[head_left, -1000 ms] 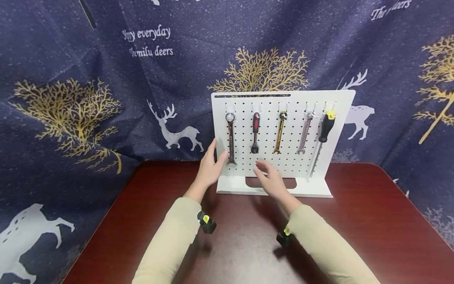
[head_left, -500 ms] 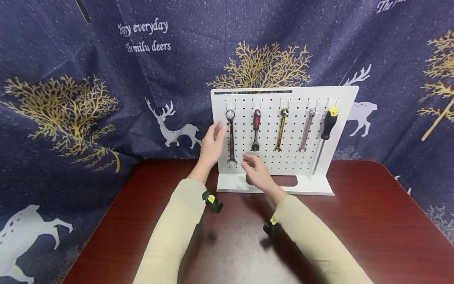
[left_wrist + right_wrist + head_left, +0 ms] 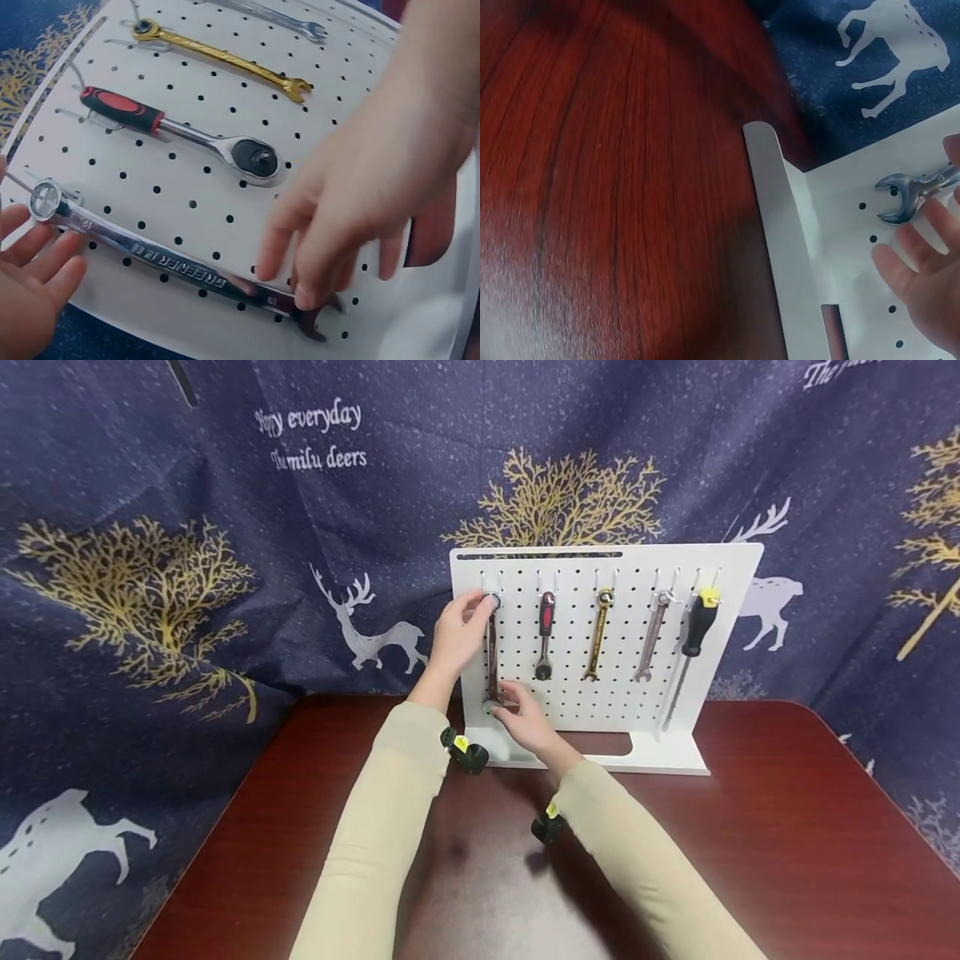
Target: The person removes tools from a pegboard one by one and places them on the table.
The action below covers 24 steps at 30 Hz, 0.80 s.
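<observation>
A large chrome combination wrench (image 3: 180, 262) hangs by its ring end on a hook at the left of a white pegboard (image 3: 577, 706). At its ring end is my left hand (image 3: 459, 631), the fingers spread beside the ring in the left wrist view. My right hand (image 3: 528, 722) is at the lower, open-jaw end. There the wrench passes between its thumb and fingers, which are spread rather than closed tight. Further right hang a red-and-black ratchet (image 3: 545, 635), a gold wrench (image 3: 597, 639), a smaller silver wrench (image 3: 651, 639) and a yellow-and-black screwdriver (image 3: 700, 627).
The pegboard stands upright on a white base (image 3: 667, 756) with a cut-out slot, near the back of a dark red wooden table (image 3: 787, 827). Behind it hangs a blue cloth (image 3: 405, 510) printed with deer and gold trees.
My left hand has risen along the board's left side to the wrench's ring end. My right hand has moved left to its lower end. The hanging tools keep their places.
</observation>
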Motion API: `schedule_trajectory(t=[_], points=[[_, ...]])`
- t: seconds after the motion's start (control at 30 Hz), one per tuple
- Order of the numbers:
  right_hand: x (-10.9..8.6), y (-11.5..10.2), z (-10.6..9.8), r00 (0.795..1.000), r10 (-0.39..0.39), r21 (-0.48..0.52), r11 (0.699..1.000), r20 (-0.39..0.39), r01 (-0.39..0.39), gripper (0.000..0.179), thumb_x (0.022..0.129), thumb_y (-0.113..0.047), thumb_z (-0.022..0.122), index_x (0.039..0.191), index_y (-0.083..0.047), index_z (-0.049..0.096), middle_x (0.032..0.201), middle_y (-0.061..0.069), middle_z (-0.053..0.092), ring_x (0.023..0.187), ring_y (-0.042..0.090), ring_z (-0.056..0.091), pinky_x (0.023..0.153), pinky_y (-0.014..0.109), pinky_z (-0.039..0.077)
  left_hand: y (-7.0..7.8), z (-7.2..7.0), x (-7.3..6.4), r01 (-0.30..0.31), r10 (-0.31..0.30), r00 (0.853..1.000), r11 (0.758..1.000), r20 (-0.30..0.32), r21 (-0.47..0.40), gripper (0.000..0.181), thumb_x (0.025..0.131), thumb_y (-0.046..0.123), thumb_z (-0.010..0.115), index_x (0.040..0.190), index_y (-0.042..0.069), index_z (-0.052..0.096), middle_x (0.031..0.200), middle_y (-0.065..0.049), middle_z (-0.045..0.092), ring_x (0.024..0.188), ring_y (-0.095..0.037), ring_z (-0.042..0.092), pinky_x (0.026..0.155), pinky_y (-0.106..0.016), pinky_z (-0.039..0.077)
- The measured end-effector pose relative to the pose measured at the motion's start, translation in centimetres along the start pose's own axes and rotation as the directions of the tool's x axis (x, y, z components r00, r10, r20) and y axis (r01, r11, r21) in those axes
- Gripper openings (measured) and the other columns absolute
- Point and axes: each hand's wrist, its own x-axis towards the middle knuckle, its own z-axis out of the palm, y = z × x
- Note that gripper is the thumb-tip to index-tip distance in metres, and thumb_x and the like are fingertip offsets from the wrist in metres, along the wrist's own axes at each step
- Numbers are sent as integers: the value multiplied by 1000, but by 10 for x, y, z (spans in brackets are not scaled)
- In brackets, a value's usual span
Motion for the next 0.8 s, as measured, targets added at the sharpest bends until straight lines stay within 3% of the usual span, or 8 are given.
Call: schedule_trajectory(t=[0.23,0.43,0.67,0.8], points=[[-1,0,7,1000,22,25,999,16,-22,51,94,-15,56,142,-8,40,138,17,47,121,35,51,101,46,45,4,-4,5,84,-80,996,992,48,-89,45,94,40,52,132,15,51,128,-6,54,113,-20,56,90,-33,52],[-8,0,10,997,10,82,997,-78,-4,36,96,-15,53,129,-2,49,128,19,55,117,35,54,100,45,45,9,-5,5,74,-69,997,986,36,-152,39,94,35,56,125,12,56,114,-7,60,97,-23,62,78,-29,56],[-25,3,11,991,-23,132,990,-134,41,21,96,-10,51,110,5,59,103,21,63,91,31,63,75,31,54,11,-4,1,76,-76,997,963,10,-257,31,92,26,61,117,8,62,100,-9,64,81,-20,64,73,-29,58],[-37,6,9,990,-18,195,980,-140,45,22,97,-9,51,111,7,58,105,22,61,83,21,63,72,36,57,12,-1,-1,89,-98,995,949,-14,-303,26,89,22,64,110,6,65,97,-9,68,71,-12,62,69,-29,59]])
